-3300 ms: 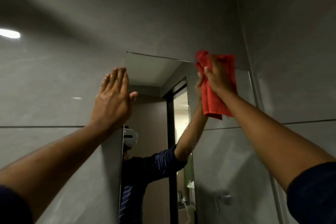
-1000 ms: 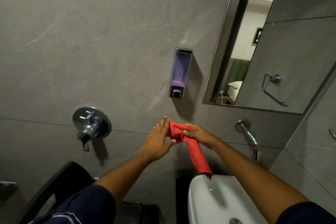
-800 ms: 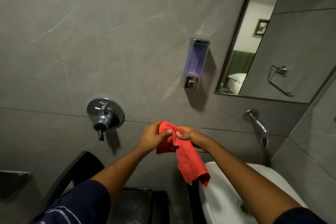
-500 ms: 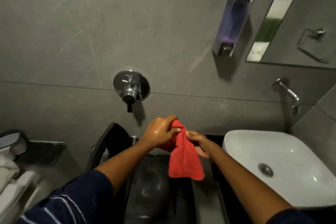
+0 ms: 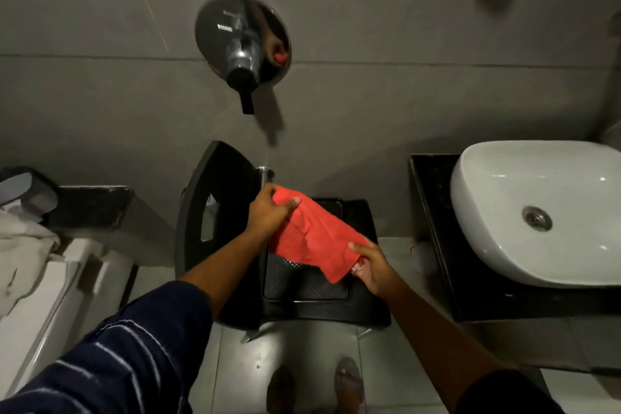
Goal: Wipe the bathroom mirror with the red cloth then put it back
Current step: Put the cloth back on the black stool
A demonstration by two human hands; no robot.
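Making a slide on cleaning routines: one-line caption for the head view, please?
Both hands, left and right, spread a red cloth over a black chair beside the sink.

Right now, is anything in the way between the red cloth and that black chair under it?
Nothing visible is. Both hands, left and right, hold the red cloth stretched out above the black chair. Only air shows between the cloth and the bare seat.

The red cloth (image 5: 312, 239) looked soft and matt (slightly napped); below the grip, the black chair (image 5: 366, 299) was smooth plastic; right of it, the basin (image 5: 497, 262) shone glossy white.
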